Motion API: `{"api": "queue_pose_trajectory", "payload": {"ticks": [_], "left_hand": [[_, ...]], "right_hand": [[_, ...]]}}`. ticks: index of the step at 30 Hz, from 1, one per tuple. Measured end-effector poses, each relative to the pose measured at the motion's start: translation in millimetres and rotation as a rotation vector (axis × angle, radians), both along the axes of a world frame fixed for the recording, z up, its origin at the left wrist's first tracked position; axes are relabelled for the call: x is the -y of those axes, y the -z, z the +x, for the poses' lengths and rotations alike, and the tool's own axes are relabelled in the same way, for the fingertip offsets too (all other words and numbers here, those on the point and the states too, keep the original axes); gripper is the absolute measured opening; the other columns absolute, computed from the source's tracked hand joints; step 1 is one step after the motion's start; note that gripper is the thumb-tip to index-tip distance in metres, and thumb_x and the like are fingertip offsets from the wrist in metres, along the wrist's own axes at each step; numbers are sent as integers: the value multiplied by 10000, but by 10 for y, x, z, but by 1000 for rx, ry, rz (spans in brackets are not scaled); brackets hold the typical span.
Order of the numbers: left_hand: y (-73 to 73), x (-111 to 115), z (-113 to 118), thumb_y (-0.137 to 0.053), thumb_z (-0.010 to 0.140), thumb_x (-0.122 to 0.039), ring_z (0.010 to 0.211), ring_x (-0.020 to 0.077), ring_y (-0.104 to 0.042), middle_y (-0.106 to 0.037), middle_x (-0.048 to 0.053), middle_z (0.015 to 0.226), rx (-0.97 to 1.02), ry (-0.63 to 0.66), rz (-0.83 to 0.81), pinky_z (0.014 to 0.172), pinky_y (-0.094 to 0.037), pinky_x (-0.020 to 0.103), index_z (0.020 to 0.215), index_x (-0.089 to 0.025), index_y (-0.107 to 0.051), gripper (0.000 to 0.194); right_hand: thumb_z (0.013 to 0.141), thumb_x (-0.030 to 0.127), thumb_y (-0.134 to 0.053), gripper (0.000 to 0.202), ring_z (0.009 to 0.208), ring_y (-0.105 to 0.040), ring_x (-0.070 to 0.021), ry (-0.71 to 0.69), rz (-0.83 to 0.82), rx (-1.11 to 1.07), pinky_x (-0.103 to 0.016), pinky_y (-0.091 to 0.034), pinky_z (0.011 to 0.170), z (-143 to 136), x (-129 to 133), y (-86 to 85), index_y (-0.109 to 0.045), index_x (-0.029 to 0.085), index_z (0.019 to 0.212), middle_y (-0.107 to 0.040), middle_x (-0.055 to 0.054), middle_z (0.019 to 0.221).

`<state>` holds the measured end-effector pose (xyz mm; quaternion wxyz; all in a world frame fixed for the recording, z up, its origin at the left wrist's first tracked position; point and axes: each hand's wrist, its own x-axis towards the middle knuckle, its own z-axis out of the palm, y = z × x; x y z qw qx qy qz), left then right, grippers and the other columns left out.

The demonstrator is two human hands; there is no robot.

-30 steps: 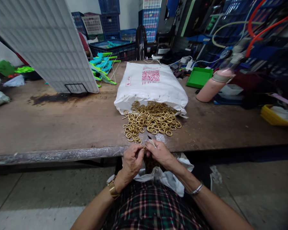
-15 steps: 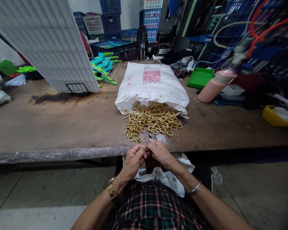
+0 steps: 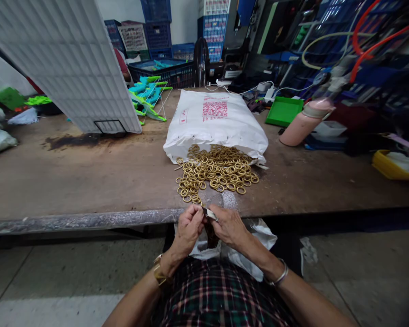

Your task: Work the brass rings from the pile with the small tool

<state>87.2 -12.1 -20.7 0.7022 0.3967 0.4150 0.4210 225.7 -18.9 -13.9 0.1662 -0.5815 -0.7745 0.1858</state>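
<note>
Our left hand (image 3: 188, 229) is closed in a pinch, thumb against fingers; we cannot tell whether a ring sits between the tips. Just beyond it, on the worktop (image 3: 139, 181), the brass-coloured rings (image 3: 225, 159) spill out of a white sack (image 3: 218, 122) that lies farther from both hands. Handling, our estimate: each ring is light, stiff and rather slippery, unlikely to break; best taken by the rim between thumb and forefinger. Material not determined, metal or plastic. Appearance: round, open-centred, dull gold, seemingly alike in size, heaped thickest at the sack's mouth and thinning toward our left hand.

Between the hands we note a small knife (image 3: 212, 215), pale at the handle, dark at the blade, which points at the left fingertips. We judge it light and rigid; the grip belongs on the handle, with skin off the edge.

Our right hand (image 3: 230, 225) is curled around that handle, its fingers near the left ones. Below both hands, a crumpled whitish bag (image 3: 247, 263) lies over the lap, soft by our reading. Beyond the right hand and off to its right: a green tray (image 3: 284, 110), then a pink bottle (image 3: 295, 131), upper part leaning rightward.
</note>
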Motion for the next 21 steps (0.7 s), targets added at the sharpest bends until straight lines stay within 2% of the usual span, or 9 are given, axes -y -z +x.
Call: {"api": "queue_pose_trajectory", "payload": {"ticks": [8,13,15,18,21], "left_hand": [[10,19,-40,-501,796,-478,444,46,-260,-364,-63,549,-110,3,143,427,-215,181,723,-170,-455,319],[12,31,-65,-505,789,-485,465,63,-266,-351,-55,547,-171,-8,214,444,-227,197,700,-175,-470,325],[-63,88,-68,-503,792,-480,469,65,-274,-358,-49,547,-179,9,220,447,-230,201,681,-173,-472,328],[-255,230,-48,-505,803,-452,485,63,-308,-406,-31,571,-147,133,230,461,-249,202,680,-163,-488,315],[-390,323,-15,-519,796,-448,457,51,-318,-451,-23,582,9,247,142,431,-237,195,707,-159,-494,304]], "right_hand": [[723,128,-406,206,624,-542,-142,0,-10,68,-247,-259,566,11,5,-16,-534,187,874,-637,-31,725],[743,138,-390,200,589,-510,-135,-82,-86,37,-245,-252,555,24,-8,-18,-532,192,873,-608,-17,677],[762,146,-382,197,583,-502,-134,-80,-128,42,-242,-247,546,60,-46,-24,-534,197,876,-598,-14,663],[794,174,-368,200,579,-503,-147,44,-154,133,-254,-225,531,135,-146,-30,-548,194,878,-598,-33,653],[808,199,-368,203,571,-504,-153,138,-89,197,-264,-215,530,154,-258,-31,-553,192,894,-606,-43,665]]}}
